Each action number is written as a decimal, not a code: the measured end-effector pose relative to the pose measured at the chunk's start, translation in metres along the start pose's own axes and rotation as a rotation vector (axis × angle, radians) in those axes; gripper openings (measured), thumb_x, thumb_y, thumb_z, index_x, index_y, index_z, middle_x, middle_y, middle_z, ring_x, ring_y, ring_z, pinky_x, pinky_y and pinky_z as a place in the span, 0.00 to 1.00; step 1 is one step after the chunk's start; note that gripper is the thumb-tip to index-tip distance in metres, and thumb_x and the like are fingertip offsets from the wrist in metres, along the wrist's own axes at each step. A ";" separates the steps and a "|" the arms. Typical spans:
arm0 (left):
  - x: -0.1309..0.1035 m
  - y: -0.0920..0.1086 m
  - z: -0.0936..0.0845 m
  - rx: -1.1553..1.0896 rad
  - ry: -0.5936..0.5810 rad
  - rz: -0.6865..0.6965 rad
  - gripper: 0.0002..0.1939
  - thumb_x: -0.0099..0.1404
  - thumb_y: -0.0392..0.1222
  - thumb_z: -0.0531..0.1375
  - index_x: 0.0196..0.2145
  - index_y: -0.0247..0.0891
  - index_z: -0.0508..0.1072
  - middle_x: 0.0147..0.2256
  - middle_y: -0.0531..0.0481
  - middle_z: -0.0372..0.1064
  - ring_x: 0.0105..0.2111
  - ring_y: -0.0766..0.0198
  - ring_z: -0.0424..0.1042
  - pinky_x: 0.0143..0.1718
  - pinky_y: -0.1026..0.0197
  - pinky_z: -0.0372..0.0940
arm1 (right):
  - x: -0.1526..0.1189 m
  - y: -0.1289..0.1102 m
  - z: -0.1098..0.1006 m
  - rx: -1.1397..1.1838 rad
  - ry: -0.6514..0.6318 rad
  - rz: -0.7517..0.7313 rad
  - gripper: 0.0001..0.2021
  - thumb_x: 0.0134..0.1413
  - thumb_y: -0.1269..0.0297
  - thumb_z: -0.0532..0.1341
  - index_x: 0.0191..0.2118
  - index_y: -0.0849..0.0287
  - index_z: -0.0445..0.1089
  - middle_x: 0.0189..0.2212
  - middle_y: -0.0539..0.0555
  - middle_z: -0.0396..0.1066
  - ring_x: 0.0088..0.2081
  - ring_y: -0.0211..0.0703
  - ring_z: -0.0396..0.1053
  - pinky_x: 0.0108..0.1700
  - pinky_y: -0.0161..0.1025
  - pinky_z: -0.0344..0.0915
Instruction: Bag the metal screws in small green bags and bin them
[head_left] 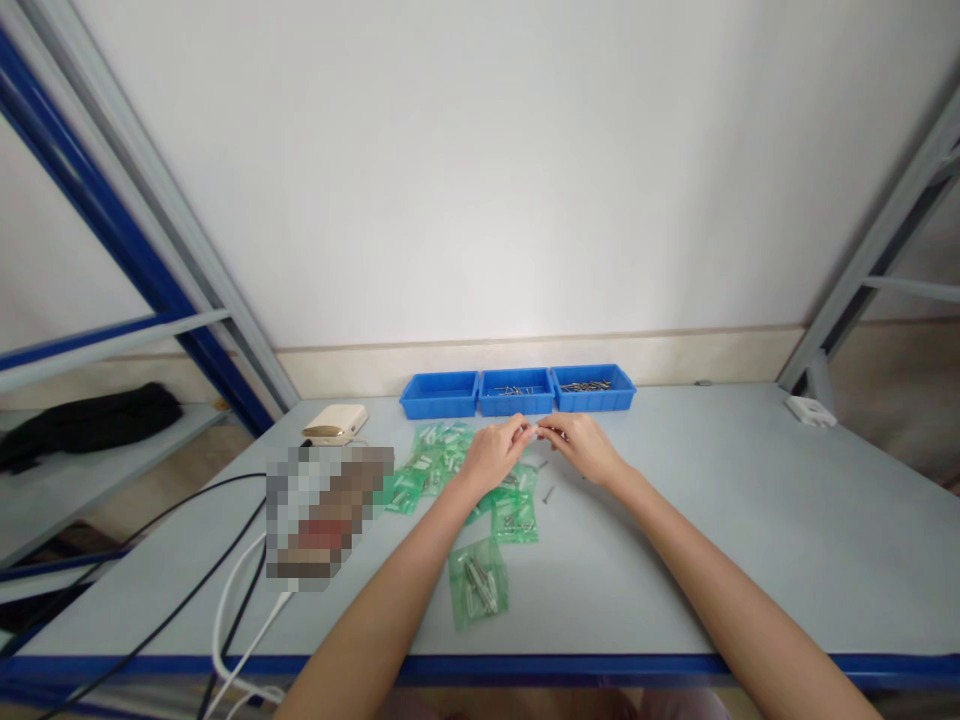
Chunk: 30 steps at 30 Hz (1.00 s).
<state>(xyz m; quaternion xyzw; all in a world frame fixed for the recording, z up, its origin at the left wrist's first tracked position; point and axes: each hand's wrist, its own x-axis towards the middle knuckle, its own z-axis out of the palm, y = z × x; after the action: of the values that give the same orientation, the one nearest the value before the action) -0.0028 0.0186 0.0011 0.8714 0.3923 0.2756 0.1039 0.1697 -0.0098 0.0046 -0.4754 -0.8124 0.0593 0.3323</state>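
Observation:
My left hand (491, 455) and my right hand (589, 448) meet over the middle of the table, fingertips pinched together. Between them shows a small white piece (535, 432), too small to name surely; both hands seem to grip it. Under and beside my left hand lie several green plastic bags (442, 440) with white pieces and metal screws inside. One green bag (478, 585) lies apart, closer to the front edge. A loose screw (549, 494) rests below my right hand, and another (543, 465) lies just above it.
Three blue bins stand in a row at the back: a left bin (439, 408), a middle bin (516, 406) with screws, and a right bin (596, 402) with a screw pile. At left are a cream-coloured box (335, 422), a blurred-out object (326, 520) and cables (220, 610).

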 end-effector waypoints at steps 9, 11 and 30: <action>-0.002 0.000 0.002 0.075 0.043 0.038 0.19 0.68 0.47 0.43 0.26 0.38 0.66 0.21 0.53 0.65 0.24 0.66 0.65 0.28 0.66 0.53 | -0.001 0.005 0.004 -0.012 0.087 0.012 0.10 0.56 0.60 0.55 0.39 0.56 0.71 0.35 0.53 0.74 0.32 0.41 0.69 0.35 0.34 0.60; -0.002 0.000 0.002 0.055 0.024 0.031 0.18 0.68 0.48 0.43 0.29 0.39 0.67 0.22 0.54 0.65 0.24 0.66 0.66 0.27 0.66 0.53 | -0.002 0.005 0.003 -0.041 0.098 0.013 0.11 0.56 0.60 0.55 0.37 0.56 0.72 0.33 0.53 0.74 0.31 0.41 0.69 0.34 0.34 0.60; -0.002 0.002 0.001 0.026 0.010 0.011 0.14 0.67 0.48 0.45 0.37 0.39 0.66 0.22 0.56 0.66 0.24 0.66 0.67 0.27 0.67 0.54 | -0.003 0.005 0.005 -0.161 0.106 0.010 0.10 0.58 0.61 0.54 0.38 0.55 0.71 0.34 0.51 0.75 0.33 0.43 0.71 0.33 0.34 0.59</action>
<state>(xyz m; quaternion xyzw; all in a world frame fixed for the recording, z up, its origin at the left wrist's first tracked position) -0.0014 0.0159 0.0002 0.8735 0.3916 0.2752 0.0893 0.1712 -0.0090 -0.0029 -0.5069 -0.7936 -0.0298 0.3353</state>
